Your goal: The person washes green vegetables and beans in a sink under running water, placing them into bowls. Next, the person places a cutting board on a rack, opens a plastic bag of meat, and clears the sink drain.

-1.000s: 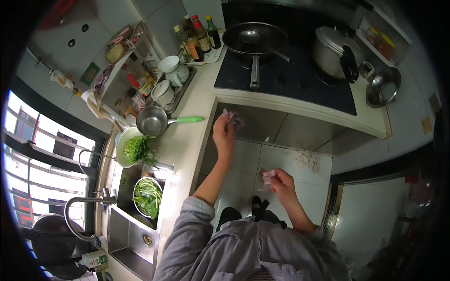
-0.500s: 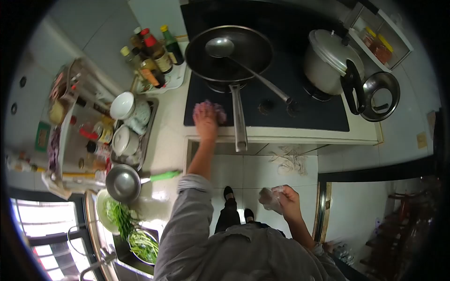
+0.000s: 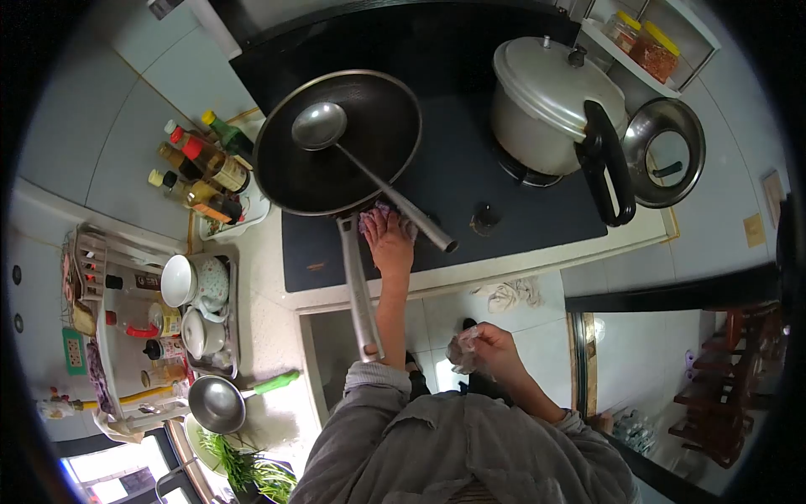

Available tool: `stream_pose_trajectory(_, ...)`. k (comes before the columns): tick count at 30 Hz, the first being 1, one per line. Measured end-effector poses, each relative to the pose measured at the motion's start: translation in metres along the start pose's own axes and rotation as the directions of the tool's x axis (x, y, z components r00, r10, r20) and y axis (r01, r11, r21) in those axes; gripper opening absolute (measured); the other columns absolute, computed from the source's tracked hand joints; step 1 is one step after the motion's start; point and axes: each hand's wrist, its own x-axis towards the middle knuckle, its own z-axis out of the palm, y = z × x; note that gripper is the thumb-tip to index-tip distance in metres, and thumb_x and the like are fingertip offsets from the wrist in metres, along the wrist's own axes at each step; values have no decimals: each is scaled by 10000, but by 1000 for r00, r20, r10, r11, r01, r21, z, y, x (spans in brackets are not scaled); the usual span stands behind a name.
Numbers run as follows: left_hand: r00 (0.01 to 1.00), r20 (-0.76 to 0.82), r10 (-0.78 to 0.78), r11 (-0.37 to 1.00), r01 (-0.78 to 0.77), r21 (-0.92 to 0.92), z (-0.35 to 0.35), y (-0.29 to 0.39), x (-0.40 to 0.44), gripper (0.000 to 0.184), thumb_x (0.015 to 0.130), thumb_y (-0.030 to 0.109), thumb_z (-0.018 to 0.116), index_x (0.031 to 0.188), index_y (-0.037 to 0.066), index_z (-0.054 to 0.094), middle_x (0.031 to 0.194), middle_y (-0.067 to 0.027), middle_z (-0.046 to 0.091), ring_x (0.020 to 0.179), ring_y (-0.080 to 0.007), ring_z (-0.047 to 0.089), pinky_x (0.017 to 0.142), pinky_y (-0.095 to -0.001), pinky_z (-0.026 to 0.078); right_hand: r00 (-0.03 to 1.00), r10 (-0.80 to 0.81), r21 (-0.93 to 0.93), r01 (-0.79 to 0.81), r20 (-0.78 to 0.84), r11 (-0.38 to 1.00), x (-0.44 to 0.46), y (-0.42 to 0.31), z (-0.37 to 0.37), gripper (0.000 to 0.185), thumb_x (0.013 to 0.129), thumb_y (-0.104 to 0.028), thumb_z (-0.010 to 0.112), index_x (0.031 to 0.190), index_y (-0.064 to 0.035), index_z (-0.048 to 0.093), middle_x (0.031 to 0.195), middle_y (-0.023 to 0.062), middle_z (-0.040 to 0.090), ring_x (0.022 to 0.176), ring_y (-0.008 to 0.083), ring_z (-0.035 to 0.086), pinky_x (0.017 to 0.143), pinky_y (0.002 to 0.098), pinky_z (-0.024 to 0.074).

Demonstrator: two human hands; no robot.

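Observation:
My left hand (image 3: 391, 245) presses a purple cloth (image 3: 369, 222) onto the dark cooktop (image 3: 449, 181). It is just right of the wok's long metal handle (image 3: 359, 290) and left of the ladle's handle end. The wok (image 3: 369, 160) sits over the left burner, with a metal ladle (image 3: 321, 126) lying in it. Low in front of my body, my right hand (image 3: 494, 351) pinches a crumpled clear plastic bag (image 3: 462, 353), away from the counter. What is inside the bag, if anything, I cannot make out.
A pressure cooker (image 3: 541, 109) stands on the right burner, its black handle jutting forward. Bottles (image 3: 214, 164) stand in a tray at the left corner. Bowls, a small pan (image 3: 217, 403) and greens (image 3: 227, 460) line the left counter. A pale cloth (image 3: 508, 294) lies on the floor.
My left hand has slid the cloth rightward, from the left side of the wok handle to its right side. The view has shifted. My right hand still holds the plastic bag.

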Motion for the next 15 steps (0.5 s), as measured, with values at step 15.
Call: stream_pose_trajectory(15,934,357,9,964,-104,246,80,209,49,411,823,157,457,1191,-24,484,1219,-222,466,1152,-370,420,967,-478,344,996,84,-212,-73,42,975,54,-65,-147,74,831,-51,514,870,-35,575,838,34,604,732,108,562,611,225,450)
